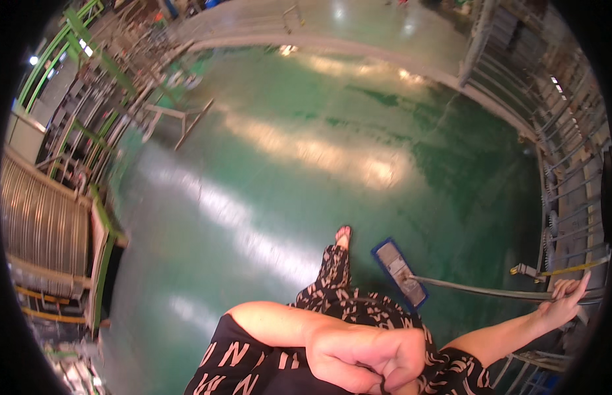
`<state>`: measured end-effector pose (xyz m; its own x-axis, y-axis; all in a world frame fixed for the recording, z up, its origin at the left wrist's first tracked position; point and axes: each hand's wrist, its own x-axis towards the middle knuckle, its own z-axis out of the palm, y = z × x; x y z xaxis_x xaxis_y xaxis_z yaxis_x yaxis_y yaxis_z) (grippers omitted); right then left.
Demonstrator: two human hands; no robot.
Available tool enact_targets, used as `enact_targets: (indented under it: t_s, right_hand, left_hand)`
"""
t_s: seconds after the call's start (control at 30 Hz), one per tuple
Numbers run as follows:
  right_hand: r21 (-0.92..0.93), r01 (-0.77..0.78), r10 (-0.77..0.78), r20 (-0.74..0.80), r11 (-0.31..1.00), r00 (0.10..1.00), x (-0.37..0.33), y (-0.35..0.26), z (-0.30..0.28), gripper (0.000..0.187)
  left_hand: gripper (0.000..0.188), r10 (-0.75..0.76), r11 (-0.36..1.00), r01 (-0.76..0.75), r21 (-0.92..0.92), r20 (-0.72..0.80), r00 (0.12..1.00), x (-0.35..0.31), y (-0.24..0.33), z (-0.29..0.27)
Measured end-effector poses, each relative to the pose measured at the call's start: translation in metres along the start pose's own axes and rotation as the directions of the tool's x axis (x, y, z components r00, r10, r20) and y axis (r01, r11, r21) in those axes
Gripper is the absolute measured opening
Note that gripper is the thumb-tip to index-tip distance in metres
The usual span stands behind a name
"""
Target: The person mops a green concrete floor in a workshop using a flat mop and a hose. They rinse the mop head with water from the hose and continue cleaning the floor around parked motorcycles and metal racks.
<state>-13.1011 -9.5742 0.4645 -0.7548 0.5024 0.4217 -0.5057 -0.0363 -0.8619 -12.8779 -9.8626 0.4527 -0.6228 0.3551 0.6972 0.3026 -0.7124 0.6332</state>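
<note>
A flat floor mop (391,263) with a blue-edged head lies on the green floor, just right of my forward foot. Its long grey handle (477,287) runs to the right. Out at the right edge, my right hand (565,301) is closed around that handle, with one finger pointing up. My left hand (368,355) is in front of my body, arm bent across, its fingers curled in. A thin dark bit shows at its lower side, but what it holds, if anything, is hidden.
Green floor (266,197) with bright light reflections stretches ahead. A metal stand (181,118) is at the far left. Green-framed machinery with ribbed panels (46,224) lines the left. Along the right runs a metal rack with rods (572,187), with a yellow strip (569,266) near my right hand.
</note>
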Motion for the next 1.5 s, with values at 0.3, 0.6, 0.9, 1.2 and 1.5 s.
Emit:
enact_targets:
  t_s: [0.3,0.6,0.9,1.2,1.5]
  right_hand:
    - [0.05,0.11,-0.104,-0.114,0.993,0.988,0.052,0.055,0.173,0.044]
    - [0.031,0.115,-0.112,-0.094,0.993,0.989,0.129,0.176,0.376,0.043]
    - [-0.132,0.014,-0.019,-0.033,0.991,0.999,0.252,0.346,0.624,0.042]
    - [-0.211,0.006,0.015,0.101,0.977,0.995,0.309,0.495,0.861,0.042]
    - [-0.13,0.13,-0.129,0.012,0.983,0.992,0.392,0.583,1.078,0.023]
  left_hand:
    - [0.016,-0.415,0.689,0.495,0.529,-0.272,0.869,0.077,0.071,-0.32]
    - [0.015,-0.237,-0.007,0.856,0.517,-0.832,0.501,-0.071,-0.025,-0.702]
    - [0.016,0.041,-0.246,0.668,-0.702,-0.696,-0.716,-0.497,0.012,-0.607]
    - [0.026,-0.199,0.714,0.13,-0.688,-0.377,-0.905,-0.34,-0.006,-0.859]
    - [0.036,0.004,0.296,0.838,-0.458,-0.877,-0.481,-0.143,0.112,-1.408]
